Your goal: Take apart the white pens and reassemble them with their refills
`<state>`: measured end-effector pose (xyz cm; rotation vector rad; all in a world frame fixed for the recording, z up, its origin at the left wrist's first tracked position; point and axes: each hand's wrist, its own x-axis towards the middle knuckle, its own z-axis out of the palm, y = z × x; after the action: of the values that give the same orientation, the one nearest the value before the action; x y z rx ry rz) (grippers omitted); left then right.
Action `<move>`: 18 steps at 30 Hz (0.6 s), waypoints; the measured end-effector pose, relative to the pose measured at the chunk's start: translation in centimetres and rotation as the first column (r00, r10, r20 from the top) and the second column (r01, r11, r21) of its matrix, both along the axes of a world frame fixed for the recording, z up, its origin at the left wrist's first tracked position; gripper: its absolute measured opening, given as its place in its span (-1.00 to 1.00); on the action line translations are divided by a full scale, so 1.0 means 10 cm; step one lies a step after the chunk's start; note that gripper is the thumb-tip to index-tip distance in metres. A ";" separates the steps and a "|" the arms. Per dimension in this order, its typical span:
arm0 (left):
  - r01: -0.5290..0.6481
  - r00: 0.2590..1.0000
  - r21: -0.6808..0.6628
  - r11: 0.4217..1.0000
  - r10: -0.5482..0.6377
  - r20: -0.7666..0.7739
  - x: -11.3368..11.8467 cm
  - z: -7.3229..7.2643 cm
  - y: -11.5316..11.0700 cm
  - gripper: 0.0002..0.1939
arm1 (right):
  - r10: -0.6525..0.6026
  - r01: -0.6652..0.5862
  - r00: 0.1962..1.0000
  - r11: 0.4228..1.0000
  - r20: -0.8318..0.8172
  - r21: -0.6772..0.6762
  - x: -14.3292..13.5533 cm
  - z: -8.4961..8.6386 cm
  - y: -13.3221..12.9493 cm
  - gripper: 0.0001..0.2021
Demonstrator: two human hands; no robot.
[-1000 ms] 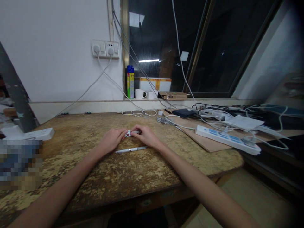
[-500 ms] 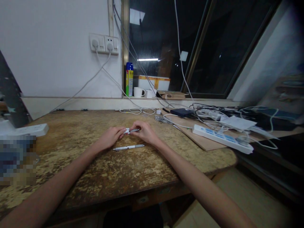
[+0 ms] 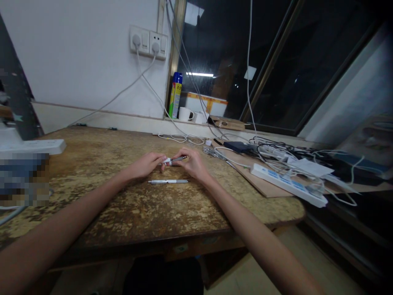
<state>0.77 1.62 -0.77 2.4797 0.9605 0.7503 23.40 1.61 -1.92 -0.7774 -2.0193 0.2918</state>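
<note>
Above the worn table, my left hand (image 3: 149,164) is closed, its fingertips pinching a small white piece (image 3: 167,160) whose kind I cannot make out. Close beside it, my right hand (image 3: 194,164) is closed around a slim grey pen (image 3: 179,159) with a dark tip pointing right. The pen's left end meets or lies against the white piece; fingers hide the exact contact. A second pen (image 3: 168,181), white and silver, lies flat on the table just in front of both hands, untouched.
A white power strip (image 3: 288,184) and tangled cables rest on a brown board (image 3: 260,186) at the right. Another white strip (image 3: 46,146) lies at the left. On the windowsill stand a spray can (image 3: 175,96) and a white mug (image 3: 185,114).
The camera view has tilted and shifted, so the background sits differently. My hands stay close together, and the white piece and held pen now angle upward to the right.
</note>
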 end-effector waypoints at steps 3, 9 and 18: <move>0.004 1.000 -0.007 1.000 -0.004 -0.008 -0.03 0.00 0.00 -0.51 | 0.001 -0.001 0.999 1.000 -0.045 0.008 0.04 -0.01 0.03 -0.95; -0.036 0.996 0.052 0.998 0.032 0.083 -0.09 -0.03 0.05 -0.59 | 0.020 -0.076 0.975 0.965 -0.221 -0.250 0.07 -0.05 0.16 -0.78; -0.089 0.993 0.115 0.989 0.079 0.091 -0.12 -0.07 0.07 -0.63 | -0.054 -0.162 0.886 0.894 -0.460 -0.417 0.12 -0.08 0.25 -0.72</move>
<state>-0.39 2.32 -1.47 2.4974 1.0221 0.9598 24.58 4.11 -2.69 -0.8316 -1.5303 0.9153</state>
